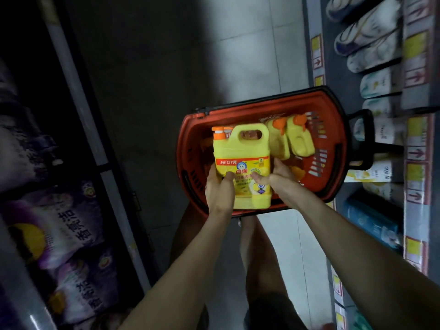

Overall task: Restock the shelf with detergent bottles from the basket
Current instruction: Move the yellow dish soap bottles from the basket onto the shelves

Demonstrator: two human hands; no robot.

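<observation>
I hold one yellow detergent bottle (pixel 240 148) between both hands, over the near left part of the red basket (pixel 262 103). My left hand (pixel 219 186) grips its lower left edge, with the thumb curled across the front of the label and the fingers out of sight behind. My right hand (pixel 276 179) grips the lower right edge the same way, thumb pressed on the label and fingers wrapped round the side. The bottle's orange cap (pixel 220 133) and moulded handle point away from me, and its base hides the near rim of the basket. I cannot tell whether it touches anything beneath.

Two more yellow bottles (pixel 298 139) with orange caps lie side by side in the far right of the basket. The basket sits on the tiled floor (pixel 250 55), its black handle (pixel 364 139) reaching toward the shelf on my right (pixel 415 148), where packs stand behind price tags. Purple bags (pixel 59 222) fill the dark shelf on my left.
</observation>
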